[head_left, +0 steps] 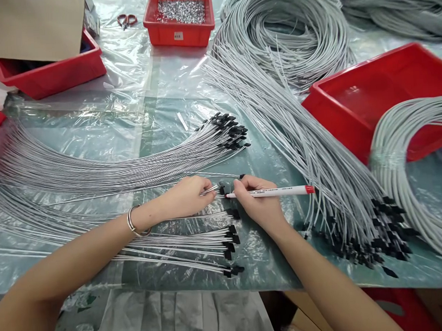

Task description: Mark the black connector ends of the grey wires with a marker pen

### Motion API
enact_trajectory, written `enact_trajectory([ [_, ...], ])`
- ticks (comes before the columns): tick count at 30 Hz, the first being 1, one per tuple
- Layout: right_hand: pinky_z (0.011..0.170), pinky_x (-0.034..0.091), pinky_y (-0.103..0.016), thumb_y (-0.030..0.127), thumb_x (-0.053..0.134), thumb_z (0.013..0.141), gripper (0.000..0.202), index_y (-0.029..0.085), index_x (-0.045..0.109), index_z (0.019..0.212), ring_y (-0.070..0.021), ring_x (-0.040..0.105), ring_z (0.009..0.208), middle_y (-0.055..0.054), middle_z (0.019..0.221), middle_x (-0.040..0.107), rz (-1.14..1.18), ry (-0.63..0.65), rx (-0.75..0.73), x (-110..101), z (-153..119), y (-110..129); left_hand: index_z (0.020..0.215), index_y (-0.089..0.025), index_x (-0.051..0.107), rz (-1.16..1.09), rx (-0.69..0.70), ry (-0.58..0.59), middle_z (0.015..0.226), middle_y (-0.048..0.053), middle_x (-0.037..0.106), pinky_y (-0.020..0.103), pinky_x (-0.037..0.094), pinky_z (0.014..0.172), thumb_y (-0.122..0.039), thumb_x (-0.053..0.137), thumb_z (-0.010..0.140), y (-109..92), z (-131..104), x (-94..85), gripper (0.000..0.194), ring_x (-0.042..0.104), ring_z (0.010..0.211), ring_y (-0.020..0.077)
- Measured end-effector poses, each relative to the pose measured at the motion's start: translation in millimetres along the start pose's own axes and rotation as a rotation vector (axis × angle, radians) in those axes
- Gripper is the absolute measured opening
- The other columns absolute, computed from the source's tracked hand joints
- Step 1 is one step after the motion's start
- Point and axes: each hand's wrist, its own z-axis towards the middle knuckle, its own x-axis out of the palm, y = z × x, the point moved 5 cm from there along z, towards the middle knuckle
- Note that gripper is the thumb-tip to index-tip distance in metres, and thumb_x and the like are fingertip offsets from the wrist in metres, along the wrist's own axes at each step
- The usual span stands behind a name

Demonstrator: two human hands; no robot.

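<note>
Clasped in the right hand at the centre of the frame, a white marker points left, its tip at or close to a black connector on the thin cables that the left hand pinches just beside it. Below, loose black-ended strands fan across the lower middle, while a denser bundle curves in above from the left edge. Thick grey wires sweep toward the lower right, beside a red tray.
</note>
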Motion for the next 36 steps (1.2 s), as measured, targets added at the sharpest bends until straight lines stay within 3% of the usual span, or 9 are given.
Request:
enact_trajectory([
  [5, 0.043, 0.024, -0.023, 0.029, 0.053, 0.079, 0.036, 0.017, 0.044, 0.047, -0.0081, 0.03, 0.043, 0.004, 0.043, 0.036, 0.134, -0.05, 0.064, -6.7, 4.5, -8.1, 0.067, -0.017, 0.049, -0.043, -0.008, 0.019, 0.049, -0.004, 0.039, 0.024, 0.024, 0.042, -0.044, 0.039, 0.085, -1.3, -1.6, 0.6, 0.033, 0.033, 0.042, 0.0085],
  [10, 0.039, 0.022, -0.023, 0.031, 0.061, 0.076, 0.037, 0.018, 0.043, 0.047, -0.0066, 0.028, 0.036, 0.006, 0.039, 0.035, 0.58, -0.172, 0.134, -18.2, 9.0, -10.7, 0.072, -0.016, 0.056, -0.182, 0.019, 0.13, 0.048, -0.004, 0.041, 0.022, 0.025, 0.039, -0.044, 0.037, 0.087, -5.4, -8.2, 0.8, 0.037, 0.034, 0.038, 0.0071],
  [14, 0.038, 0.02, -0.023, 0.029, 0.064, 0.073, 0.034, 0.017, 0.046, 0.047, -0.0056, 0.025, 0.034, 0.006, 0.036, 0.032, 0.712, -0.24, 0.104, -26.2, 8.5, -1.0, 0.069, -0.015, 0.053, -0.263, 0.091, 0.253, 0.056, 0.0, 0.05, 0.02, 0.036, 0.045, -0.047, 0.04, 0.087, -5.1, -10.7, -0.4, 0.039, 0.056, 0.054, 0.0112],
  [18, 0.039, 0.021, -0.023, 0.029, 0.061, 0.076, 0.033, 0.017, 0.049, 0.048, -0.0066, 0.027, 0.036, 0.006, 0.038, 0.033, 0.679, -0.228, 0.063, -25.4, 4.5, 0.3, 0.081, -0.014, 0.053, -0.346, 0.027, 0.333, 0.073, 0.005, 0.062, 0.02, 0.042, 0.045, -0.049, 0.042, 0.086, 1.1, -9.9, 3.8, 0.037, 0.058, 0.054, 0.0109],
  [21, 0.04, 0.022, -0.024, 0.03, 0.057, 0.08, 0.033, 0.017, 0.05, 0.049, -0.0076, 0.028, 0.038, 0.005, 0.041, 0.035, 0.562, -0.193, 0.06, -19.0, 1.1, -5.7, 0.093, -0.015, 0.047, -0.371, -0.058, 0.293, 0.076, 0.004, 0.065, 0.018, 0.036, 0.038, -0.05, 0.043, 0.085, 3.0, -8.7, 8.3, 0.036, 0.055, 0.044, 0.0086],
  [28, 0.045, 0.027, -0.023, 0.027, 0.052, 0.08, 0.035, 0.016, 0.048, 0.047, -0.0088, 0.034, 0.044, 0.004, 0.044, 0.04, 0.196, -0.064, -0.001, 0.7, -0.8, 0.6, 0.081, -0.018, 0.046, -0.185, -0.066, 0.255, 0.062, 0.0, 0.064, 0.019, 0.041, 0.039, -0.048, 0.041, 0.086, -3.4, -9.7, 12.5, 0.031, 0.05, 0.037, 0.0083],
  [36, 0.044, 0.027, -0.022, 0.028, 0.05, 0.079, 0.034, 0.016, 0.046, 0.047, -0.0084, 0.032, 0.044, 0.004, 0.044, 0.037, 0.05, -0.014, -0.025, 5.8, -2.0, 4.0, 0.08, -0.018, 0.045, -0.171, -0.06, 0.269, 0.059, 0.0, 0.063, 0.019, 0.04, 0.037, -0.044, 0.04, 0.086, -4.5, -6.9, 10.6, 0.027, 0.05, 0.036, 0.0087],
])
